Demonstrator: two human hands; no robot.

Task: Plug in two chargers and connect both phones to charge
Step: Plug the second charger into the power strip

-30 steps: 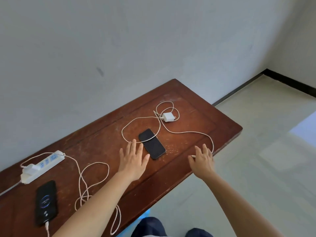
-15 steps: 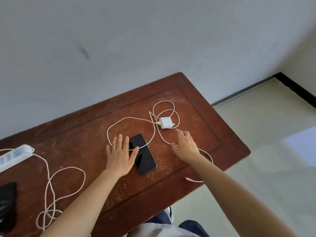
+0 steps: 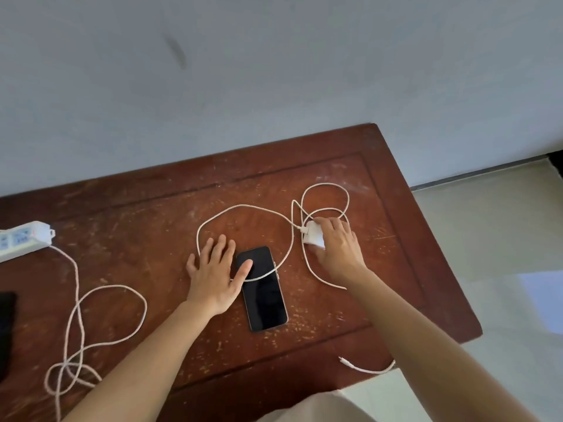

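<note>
A dark phone (image 3: 264,295) lies face up on the brown wooden table (image 3: 152,226). My left hand (image 3: 214,272) rests flat beside it, fingers spread, thumb on the screen's top corner. My right hand (image 3: 338,248) curls around a white charger brick (image 3: 313,236) to the right. The brick's white cable (image 3: 243,210) loops across the phone, and its free plug end (image 3: 344,360) lies near the table's front edge. A white power strip (image 3: 23,240) sits at the far left. A second dark phone (image 3: 6,327) shows only partly at the left edge.
Another white cable (image 3: 76,303) runs from the power strip's end in loose loops toward the front left. A grey wall stands behind the table. Pale tiled floor (image 3: 493,254) lies to the right of the table's end.
My right hand moved from the front edge up to the charger brick and closed around it. My left hand settled beside the phone, its thumb now on the screen. The view shifted right.
</note>
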